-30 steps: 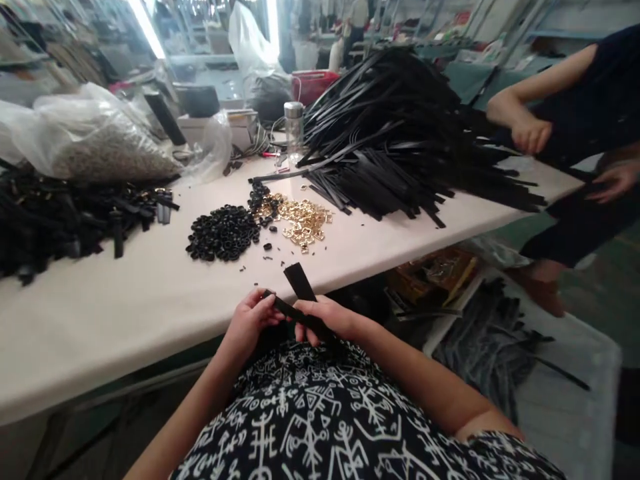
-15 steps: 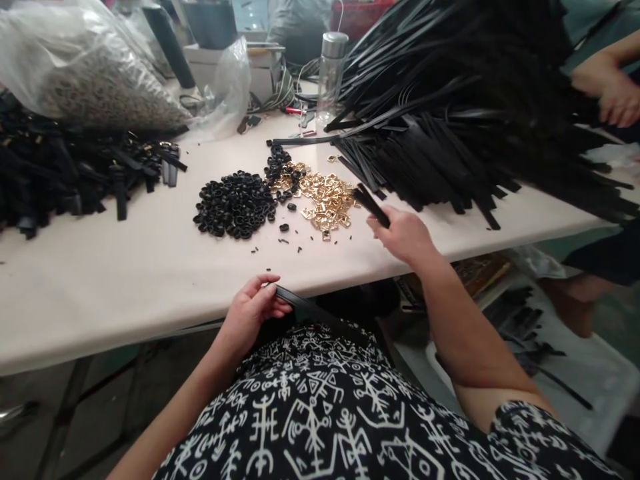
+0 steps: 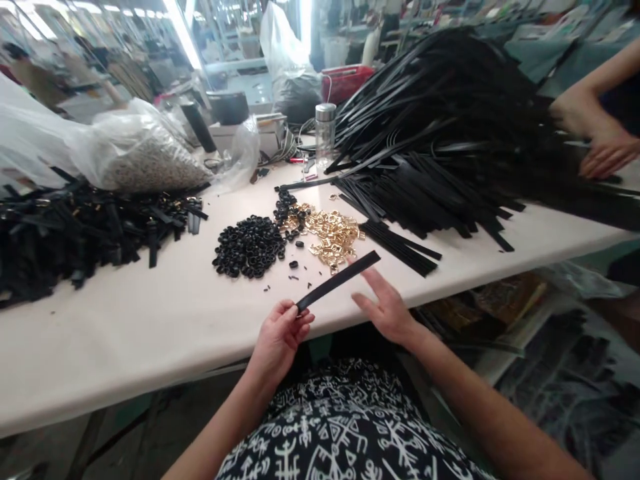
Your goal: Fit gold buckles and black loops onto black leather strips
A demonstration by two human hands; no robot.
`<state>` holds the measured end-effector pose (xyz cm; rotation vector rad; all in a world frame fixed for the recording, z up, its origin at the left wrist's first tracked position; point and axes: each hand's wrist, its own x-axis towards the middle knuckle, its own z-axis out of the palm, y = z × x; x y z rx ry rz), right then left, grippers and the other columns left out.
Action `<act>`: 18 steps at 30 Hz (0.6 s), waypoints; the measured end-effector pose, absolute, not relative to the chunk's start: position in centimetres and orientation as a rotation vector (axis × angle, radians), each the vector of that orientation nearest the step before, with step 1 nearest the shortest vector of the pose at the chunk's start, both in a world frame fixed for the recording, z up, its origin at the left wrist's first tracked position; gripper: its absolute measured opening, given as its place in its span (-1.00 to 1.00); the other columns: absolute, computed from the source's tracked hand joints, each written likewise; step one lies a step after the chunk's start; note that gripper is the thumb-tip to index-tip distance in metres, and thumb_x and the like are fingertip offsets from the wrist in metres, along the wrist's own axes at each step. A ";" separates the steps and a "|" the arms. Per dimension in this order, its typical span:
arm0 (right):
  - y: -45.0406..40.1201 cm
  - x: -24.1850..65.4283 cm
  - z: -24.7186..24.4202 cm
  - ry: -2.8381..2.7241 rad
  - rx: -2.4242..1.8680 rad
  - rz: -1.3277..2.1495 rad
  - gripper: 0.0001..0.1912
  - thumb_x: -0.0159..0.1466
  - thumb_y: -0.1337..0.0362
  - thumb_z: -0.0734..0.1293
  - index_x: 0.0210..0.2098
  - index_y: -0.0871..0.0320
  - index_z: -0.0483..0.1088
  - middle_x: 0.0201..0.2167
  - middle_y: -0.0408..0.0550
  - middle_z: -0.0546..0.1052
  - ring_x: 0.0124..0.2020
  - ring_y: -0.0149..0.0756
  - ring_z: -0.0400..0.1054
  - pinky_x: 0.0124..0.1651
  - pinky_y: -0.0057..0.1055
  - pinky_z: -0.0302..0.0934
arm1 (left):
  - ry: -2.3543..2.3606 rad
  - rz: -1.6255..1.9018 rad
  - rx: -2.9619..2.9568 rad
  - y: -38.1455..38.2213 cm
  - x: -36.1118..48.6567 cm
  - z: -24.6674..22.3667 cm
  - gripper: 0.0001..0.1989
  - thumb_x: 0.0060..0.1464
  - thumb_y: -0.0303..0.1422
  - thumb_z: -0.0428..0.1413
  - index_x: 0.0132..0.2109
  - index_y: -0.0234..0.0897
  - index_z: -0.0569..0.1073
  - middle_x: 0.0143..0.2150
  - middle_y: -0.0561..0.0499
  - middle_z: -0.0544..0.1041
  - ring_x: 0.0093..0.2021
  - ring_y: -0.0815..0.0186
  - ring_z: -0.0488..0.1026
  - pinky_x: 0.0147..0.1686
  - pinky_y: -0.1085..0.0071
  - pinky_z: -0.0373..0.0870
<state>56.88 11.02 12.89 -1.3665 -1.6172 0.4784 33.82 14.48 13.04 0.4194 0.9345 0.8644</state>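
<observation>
My left hand (image 3: 281, 337) pinches one end of a flat black strap (image 3: 341, 279), which slants up and to the right over the table's front edge. Near the strap's far end is my right hand (image 3: 387, 310), its thumb and fingers apart and nothing gripped in it. Whether its fingertips touch the strap I cannot tell. Beyond the strap lies a heap of gold-coloured metal buckles (image 3: 334, 233). To their left is a pile of small black loops (image 3: 249, 247). A few black strips (image 3: 403, 250) lie together on the table just beyond my right hand.
A large mound of long black straps (image 3: 425, 127) covers the right side of the table (image 3: 175, 333). Finished-looking black strap pieces (image 3: 125, 233) pile up at left, before a clear bag of small parts (image 3: 150, 160). A glass bottle (image 3: 325, 137) stands behind. A co-worker's hand (image 3: 610, 153) is at far right.
My right hand has let go of the black strips, which now lie on the table, and has opened. The strap in my left hand now points up and right. The view has tilted up.
</observation>
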 end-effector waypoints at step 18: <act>7.8 53.9 13.1 -1.421 -1.216 1.877 -0.36 0.36 -0.19 0.10 -0.59 0.19 0.27 -0.65 -0.12 0.45 -0.73 -0.50 0.22 -0.65 -0.55 0.08 | 1.022 0.673 0.883 13.8 33.9 13.1 -0.65 -0.10 -0.21 0.34 -0.29 -0.28 0.38 -0.51 0.09 0.50 -0.48 0.38 0.50 -0.47 0.55 0.40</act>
